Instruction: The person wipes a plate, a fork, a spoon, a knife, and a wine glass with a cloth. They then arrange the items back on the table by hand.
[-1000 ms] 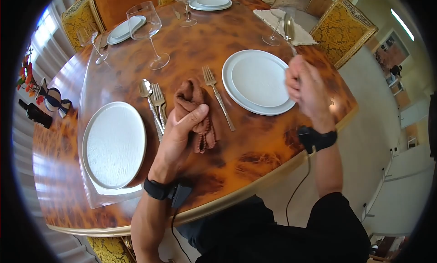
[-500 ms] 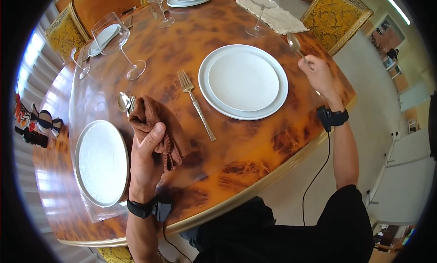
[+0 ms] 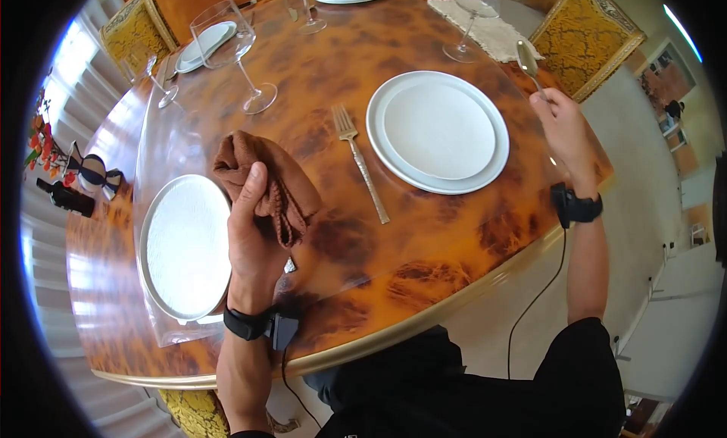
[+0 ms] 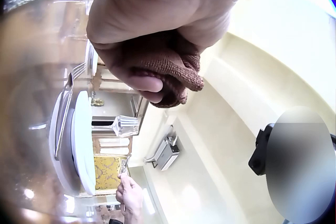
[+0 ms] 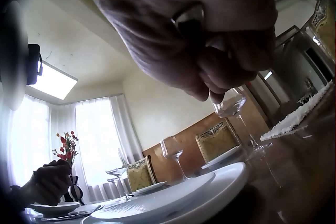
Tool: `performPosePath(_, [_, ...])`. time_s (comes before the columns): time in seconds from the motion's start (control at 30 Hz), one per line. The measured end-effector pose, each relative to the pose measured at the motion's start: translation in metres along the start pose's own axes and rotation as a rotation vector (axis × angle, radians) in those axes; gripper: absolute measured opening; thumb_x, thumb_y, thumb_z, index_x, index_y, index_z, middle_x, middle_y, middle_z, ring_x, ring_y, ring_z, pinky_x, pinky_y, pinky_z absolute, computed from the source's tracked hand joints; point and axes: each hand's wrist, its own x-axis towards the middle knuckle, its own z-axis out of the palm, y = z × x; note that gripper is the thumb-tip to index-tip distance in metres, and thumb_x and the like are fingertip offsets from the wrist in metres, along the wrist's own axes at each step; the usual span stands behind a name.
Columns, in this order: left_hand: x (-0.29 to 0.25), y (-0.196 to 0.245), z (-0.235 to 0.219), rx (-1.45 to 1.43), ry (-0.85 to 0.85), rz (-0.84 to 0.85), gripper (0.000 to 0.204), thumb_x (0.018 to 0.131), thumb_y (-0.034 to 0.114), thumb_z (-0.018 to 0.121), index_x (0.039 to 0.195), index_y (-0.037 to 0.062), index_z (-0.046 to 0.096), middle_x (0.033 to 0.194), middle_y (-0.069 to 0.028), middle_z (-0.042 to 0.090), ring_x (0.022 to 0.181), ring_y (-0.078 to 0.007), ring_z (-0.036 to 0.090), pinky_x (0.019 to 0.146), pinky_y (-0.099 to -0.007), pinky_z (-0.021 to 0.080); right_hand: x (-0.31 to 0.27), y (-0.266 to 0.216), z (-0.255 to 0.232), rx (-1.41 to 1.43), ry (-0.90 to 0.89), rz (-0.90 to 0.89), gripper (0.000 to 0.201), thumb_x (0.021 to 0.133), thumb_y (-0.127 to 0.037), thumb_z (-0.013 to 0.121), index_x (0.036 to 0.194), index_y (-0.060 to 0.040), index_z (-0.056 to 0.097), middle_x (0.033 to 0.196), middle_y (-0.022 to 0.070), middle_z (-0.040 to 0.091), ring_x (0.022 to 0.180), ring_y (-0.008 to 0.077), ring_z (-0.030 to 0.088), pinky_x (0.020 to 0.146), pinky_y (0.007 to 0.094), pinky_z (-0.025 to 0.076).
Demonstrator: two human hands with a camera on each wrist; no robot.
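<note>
My left hand (image 3: 251, 245) grips a bunched brown cloth (image 3: 269, 184), thumb on top, between the left plate (image 3: 185, 248) and a fork (image 3: 360, 161). The cloth and hand cover the other cutlery there; one silver handle end (image 3: 290, 265) shows beside the wrist. My right hand (image 3: 566, 135) holds a spoon (image 3: 528, 65) by its handle, bowl pointing away from me, right of two stacked white plates (image 3: 496, 165). In the right wrist view the spoon's handle end (image 5: 189, 16) pokes out of the fist.
Wine glasses (image 3: 257, 97) stand beyond the plates, one (image 3: 460, 51) near a cream placemat (image 3: 485, 29) at the far right. More stacked plates lie across the table (image 3: 333, 286). A vase (image 3: 92, 169) and dark bottle (image 3: 67, 198) are at the left. Cables hang from both wrists.
My right hand has moved right with the spoon, away from the stacked plates. My left hand has shifted left with the cloth, which now covers the spoon and forks beside the left plate.
</note>
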Motion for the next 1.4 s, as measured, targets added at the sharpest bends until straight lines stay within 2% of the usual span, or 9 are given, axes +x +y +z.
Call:
performPosePath(0.2, [0.001, -0.008, 0.007, 0.004, 0.008, 0.021, 0.034, 0.099, 0.038, 0.059, 0.121, 0.0135, 0.051, 0.087, -0.0028, 0.062, 0.061, -0.0159, 0.061, 0.041, -0.0282, 0.041, 0.013, 0.035, 0.019, -0.461, -0.143, 0.116, 0.026, 0.091, -0.027, 0.068, 0.091, -0.0015, 0.069, 0.067, 0.0117, 0.063, 0.061, 0.0234, 0.060, 0.059, 0.0383, 0.046])
performPosePath(0.7, [0.001, -0.008, 0.028, -0.033, 0.147, 0.066, 0.025, 0.102, 0.032, 0.055, 0.114, 0.0106, 0.052, 0.078, -0.0028, 0.061, 0.057, -0.0153, 0.060, 0.043, -0.0301, 0.045, 0.013, 0.030, 0.021, -0.433, -0.377, 0.076, 0.024, 0.090, -0.018, 0.068, 0.106, -0.0002, 0.065, 0.067, 0.0086, 0.060, 0.059, 0.0167, 0.056, 0.056, 0.0356, 0.043])
performPosePath(0.8, [0.000, -0.003, 0.011, 0.134, -0.174, 0.040, 0.021, 0.102, 0.031, 0.053, 0.103, 0.0101, 0.054, 0.064, -0.0014, 0.057, 0.049, -0.0160, 0.058, 0.043, -0.0304, 0.046, 0.015, 0.030, 0.021, -0.376, -0.396, 0.078, 0.020, 0.091, -0.018, 0.066, 0.103, -0.0020, 0.065, 0.074, 0.0149, 0.068, 0.066, 0.0266, 0.064, 0.062, 0.0392, 0.048])
performPosePath(0.9, [-0.001, 0.000, 0.004, -0.025, -0.198, -0.062, 0.020, 0.100, 0.023, 0.058, 0.099, 0.0043, 0.050, 0.069, -0.0081, 0.059, 0.056, -0.0218, 0.064, 0.044, -0.0292, 0.049, 0.018, 0.047, 0.024, -0.301, -0.407, 0.084, 0.010, 0.092, -0.011, 0.065, 0.098, -0.0038, 0.064, 0.072, 0.0048, 0.065, 0.062, 0.0093, 0.056, 0.058, 0.0295, 0.045])
performPosePath(1.0, [0.000, -0.001, 0.004, 0.050, -0.210, -0.044, 0.021, 0.100, 0.023, 0.059, 0.093, 0.0038, 0.053, 0.072, -0.0079, 0.060, 0.057, -0.0201, 0.064, 0.044, -0.0285, 0.049, 0.019, 0.064, 0.025, -0.151, -0.374, -0.081, 0.021, 0.094, -0.017, 0.068, 0.105, -0.0005, 0.064, 0.080, 0.0083, 0.069, 0.073, 0.0132, 0.064, 0.065, 0.0310, 0.049])
performPosePath(1.07, [-0.003, 0.003, 0.009, 0.088, -0.233, -0.035, 0.023, 0.100, 0.025, 0.060, 0.094, 0.0036, 0.054, 0.076, -0.0061, 0.061, 0.062, -0.0170, 0.064, 0.046, -0.0264, 0.049, 0.010, 0.023, 0.004, -0.500, -0.323, -0.001, 0.038, 0.089, -0.022, 0.074, 0.119, -0.0023, 0.062, 0.077, 0.0075, 0.067, 0.071, 0.0140, 0.062, 0.065, 0.0320, 0.049])
performPosePath(1.2, [-0.006, 0.005, 0.011, 0.270, -0.353, 0.050, 0.036, 0.102, 0.037, 0.057, 0.114, 0.0029, 0.053, 0.092, -0.0026, 0.060, 0.088, -0.0099, 0.060, 0.081, -0.0252, 0.050, -0.012, -0.077, -0.023, 0.034, -0.096, 0.082, 0.038, 0.095, -0.028, 0.071, 0.123, -0.0043, 0.060, 0.076, -0.0059, 0.057, 0.068, 0.0021, 0.049, 0.059, 0.0186, 0.039])
performPosePath(1.33, [-0.026, -0.002, 0.039, 0.205, -0.469, 0.102, 0.055, 0.102, 0.054, 0.046, 0.128, 0.0057, 0.048, 0.118, -0.0081, 0.055, 0.108, -0.0139, 0.055, 0.093, -0.0317, 0.048, -0.073, -0.211, 0.052, 0.216, -0.322, -0.193, 0.061, 0.086, -0.027, 0.079, 0.136, -0.0083, 0.052, 0.111, 0.0044, 0.058, 0.095, 0.0112, 0.056, 0.075, 0.0249, 0.050])
performPosePath(1.4, [-0.035, 0.003, 0.047, 0.129, -0.517, -0.050, 0.065, 0.101, 0.064, 0.035, 0.137, 0.0104, 0.045, 0.128, -0.0091, 0.053, 0.117, -0.0174, 0.053, 0.098, -0.0359, 0.047, -0.077, -0.216, 0.102, 0.247, -0.446, -0.451, 0.078, 0.081, -0.030, 0.083, 0.144, -0.0084, 0.042, 0.130, 0.0165, 0.055, 0.115, 0.0296, 0.058, 0.096, 0.0391, 0.048])
